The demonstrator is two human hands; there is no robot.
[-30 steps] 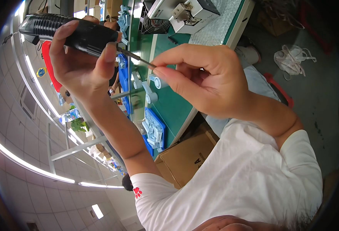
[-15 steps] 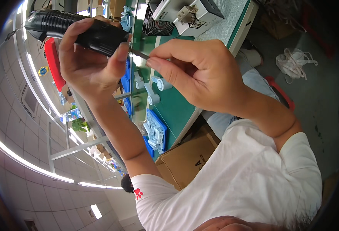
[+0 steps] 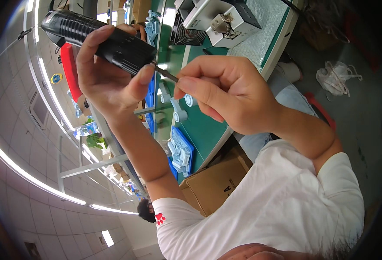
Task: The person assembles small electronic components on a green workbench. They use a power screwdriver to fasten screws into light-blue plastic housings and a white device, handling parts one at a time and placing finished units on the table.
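Observation:
My left hand (image 3: 110, 89) is wrapped round the black ribbed body of an electric screwdriver (image 3: 123, 50), held slantwise at the upper left. A thin dark screwdriver bit (image 3: 166, 74) points out of its front end, toward the right. My right hand (image 3: 243, 97) pinches the far end of this bit between thumb and forefinger, which cover its tip. Both hands are raised above the green bench (image 3: 206, 143).
Light-blue plastic parts (image 3: 180, 116) lie on the bench, and more fill a blue tray (image 3: 190, 149). Farther back are a white-and-black boxy device (image 3: 225, 26), a fan (image 3: 188, 34) and bubble wrap (image 3: 262, 21). A cardboard box (image 3: 212, 186) stands below the bench edge.
Both hands and the screwdriver have shifted slightly right and down in the picture. My right hand keeps its pinch on the bit, more of which now shows.

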